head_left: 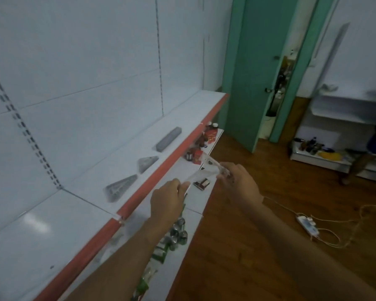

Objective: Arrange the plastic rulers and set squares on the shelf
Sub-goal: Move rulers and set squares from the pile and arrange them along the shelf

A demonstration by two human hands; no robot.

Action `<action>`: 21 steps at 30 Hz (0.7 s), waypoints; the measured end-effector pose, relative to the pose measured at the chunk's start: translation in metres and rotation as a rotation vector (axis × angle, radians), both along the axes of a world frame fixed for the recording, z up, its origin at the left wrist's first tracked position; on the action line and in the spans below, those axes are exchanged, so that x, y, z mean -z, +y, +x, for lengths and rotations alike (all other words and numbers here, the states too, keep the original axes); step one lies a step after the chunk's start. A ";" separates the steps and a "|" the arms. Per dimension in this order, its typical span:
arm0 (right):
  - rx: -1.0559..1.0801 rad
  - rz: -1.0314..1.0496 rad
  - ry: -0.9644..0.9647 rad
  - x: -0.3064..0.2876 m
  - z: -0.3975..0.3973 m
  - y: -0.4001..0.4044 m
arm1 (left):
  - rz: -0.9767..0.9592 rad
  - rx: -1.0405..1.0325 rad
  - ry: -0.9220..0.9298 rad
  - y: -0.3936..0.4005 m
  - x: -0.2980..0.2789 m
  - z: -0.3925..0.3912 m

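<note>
Both forearms reach forward, bare; left hand and right hand each pinch an end of a clear ruler

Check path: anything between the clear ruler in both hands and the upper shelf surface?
Nothing visible. The clear ruler, held by left hand and right hand, is just in front of the shelf's red edge. Bare shelf lies around the two set-square stacks.

Two bare forearms — no sleeves, left hand, right hand
</note>
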State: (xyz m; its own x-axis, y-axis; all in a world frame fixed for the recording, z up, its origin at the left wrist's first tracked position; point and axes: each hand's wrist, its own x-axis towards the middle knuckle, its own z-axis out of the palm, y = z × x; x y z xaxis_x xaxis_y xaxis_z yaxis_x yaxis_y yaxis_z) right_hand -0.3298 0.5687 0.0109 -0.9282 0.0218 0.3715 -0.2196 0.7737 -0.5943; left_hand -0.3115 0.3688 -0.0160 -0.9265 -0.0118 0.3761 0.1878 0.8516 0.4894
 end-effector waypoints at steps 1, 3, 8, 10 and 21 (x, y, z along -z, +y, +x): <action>0.018 0.000 -0.009 0.001 -0.005 0.018 | -0.013 0.007 -0.013 0.018 0.000 -0.009; 0.051 0.002 -0.017 0.001 -0.017 0.052 | -0.040 0.022 -0.033 0.054 0.002 -0.026; 0.097 -0.052 -0.035 0.004 -0.041 0.118 | -0.010 0.054 -0.092 0.117 0.013 -0.062; 0.100 -0.058 -0.045 0.011 -0.049 0.135 | 0.030 0.083 -0.108 0.134 0.016 -0.069; 0.098 -0.064 -0.111 0.026 -0.115 0.167 | 0.059 0.094 -0.144 0.168 0.026 -0.140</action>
